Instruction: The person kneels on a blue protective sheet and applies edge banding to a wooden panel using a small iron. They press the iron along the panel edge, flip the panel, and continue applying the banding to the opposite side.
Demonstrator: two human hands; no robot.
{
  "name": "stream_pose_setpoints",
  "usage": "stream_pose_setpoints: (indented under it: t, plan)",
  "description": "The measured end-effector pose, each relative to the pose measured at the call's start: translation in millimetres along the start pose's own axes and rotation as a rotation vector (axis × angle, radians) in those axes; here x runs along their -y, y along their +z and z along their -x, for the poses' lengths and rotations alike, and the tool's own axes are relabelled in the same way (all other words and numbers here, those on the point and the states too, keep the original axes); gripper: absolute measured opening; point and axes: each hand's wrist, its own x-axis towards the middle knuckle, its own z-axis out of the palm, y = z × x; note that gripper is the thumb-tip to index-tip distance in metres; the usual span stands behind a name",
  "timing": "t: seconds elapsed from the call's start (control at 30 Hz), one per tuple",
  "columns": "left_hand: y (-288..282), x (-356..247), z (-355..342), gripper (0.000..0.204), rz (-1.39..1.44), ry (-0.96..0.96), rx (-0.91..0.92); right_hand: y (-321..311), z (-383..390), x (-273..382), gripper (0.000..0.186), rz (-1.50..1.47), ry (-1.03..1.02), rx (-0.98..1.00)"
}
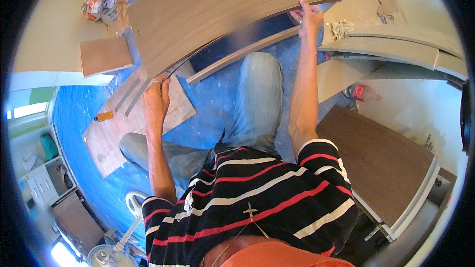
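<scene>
A long wood-grain board (222, 0) spans the top of the view, raised over a dark gap with a pale rail (242, 52) below it. My left hand (156, 94) is closed on a thin strip (180, 63) that runs up along the board's near edge toward the middle; whether it is loose or attached I cannot tell. My right hand (308, 17) grips the board's near edge at its right end, fingers curled beneath it. My knees are bent below the board.
Blue sheeting (208, 99) covers the floor under a pale panel (104, 153) with a small amber bottle (103, 116). A square board (104, 55) sits upper left, pale curved panels (386, 44), a plastic bottle (366, 94) and a dark cabinet panel (376, 163) at right, a fan (106, 254) lower left.
</scene>
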Motion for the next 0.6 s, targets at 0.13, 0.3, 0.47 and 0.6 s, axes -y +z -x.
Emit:
stream_pose_setpoints:
  t: [0.13,0.3,0.47,0.6]
  plan:
    - [-0.2,19.7,1.8,0.025,0.071,0.028,-0.050,-1.1,-0.9,-3.1,0.051,-0.013,0.027,-0.003]
    - [4.4,40.8,6.6,0.028,0.421,-0.160,-0.026,19.1,42.6,-17.4,0.052,-0.024,0.122,0.101]
    - [13.9,46.6,6.7,0.029,0.544,-0.218,-0.101,53.6,114.6,-31.3,0.052,-0.010,0.172,0.175]
    - [17.6,44.6,6.8,0.028,0.547,-0.228,-0.156,69.5,144.1,-37.2,0.051,-0.011,0.187,0.222]
